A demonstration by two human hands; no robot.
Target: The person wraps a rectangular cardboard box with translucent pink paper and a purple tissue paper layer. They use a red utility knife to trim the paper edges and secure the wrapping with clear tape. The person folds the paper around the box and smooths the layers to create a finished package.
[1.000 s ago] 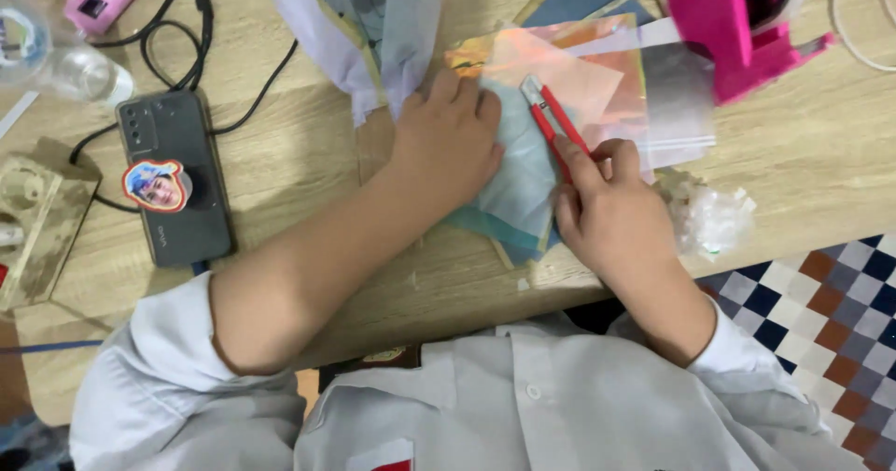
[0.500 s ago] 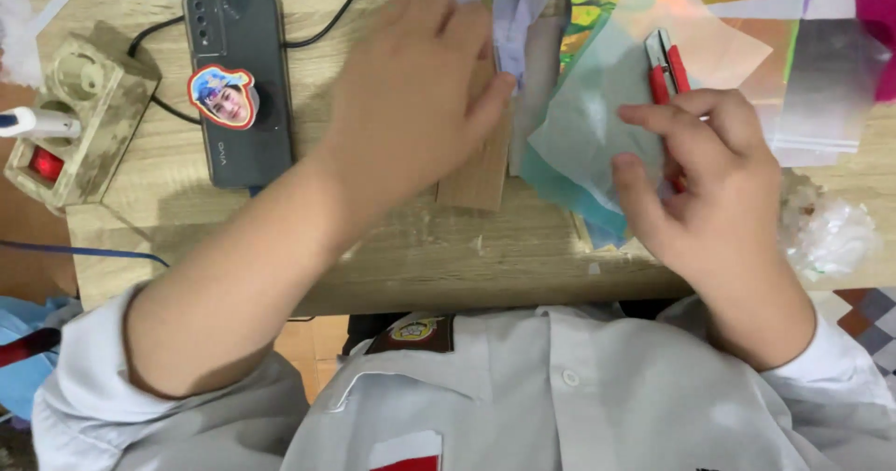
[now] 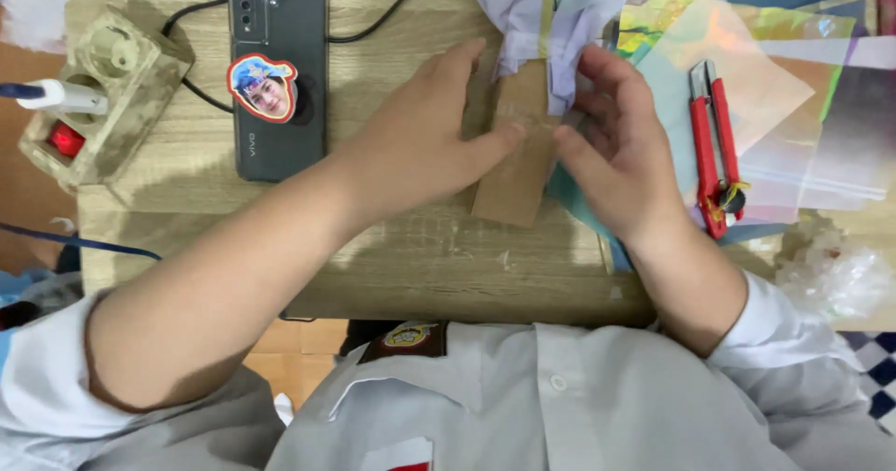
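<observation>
We are looking down at a wooden table [image 3: 401, 247] that is filling most of the view, with our own white shirt [image 3: 560, 406] running along the lower edge. Sheets of coloured and clear film [image 3: 775, 107] are lying fanned out over the table's right part, and pale lilac paper [image 3: 569, 4] is hanging in from the top edge. A dark phone [image 3: 278, 79] with a face sticker on its back is lying to the left, a black cable [image 3: 383, 23] running from its top end. Further left a grimy power strip [image 3: 103, 98] with a red switch is sitting at the table's corner.

We are resting our left hand [image 3: 420, 144] flat on a brown cardboard strip [image 3: 511, 168] lying near the table's middle, fingers stretched out and close together, pressing its upper left part. Our right hand [image 3: 621, 154] is meeting it from the other side, fingers loosely curled, thumb touching the strip's right edge and fingertips touching the lilac paper above it. Neither hand is gripping anything fully.

A red utility knife [image 3: 711, 144] is lying on the film just beside our right hand, untouched. Crumpled clear plastic [image 3: 835, 270] is sitting at the far right.
</observation>
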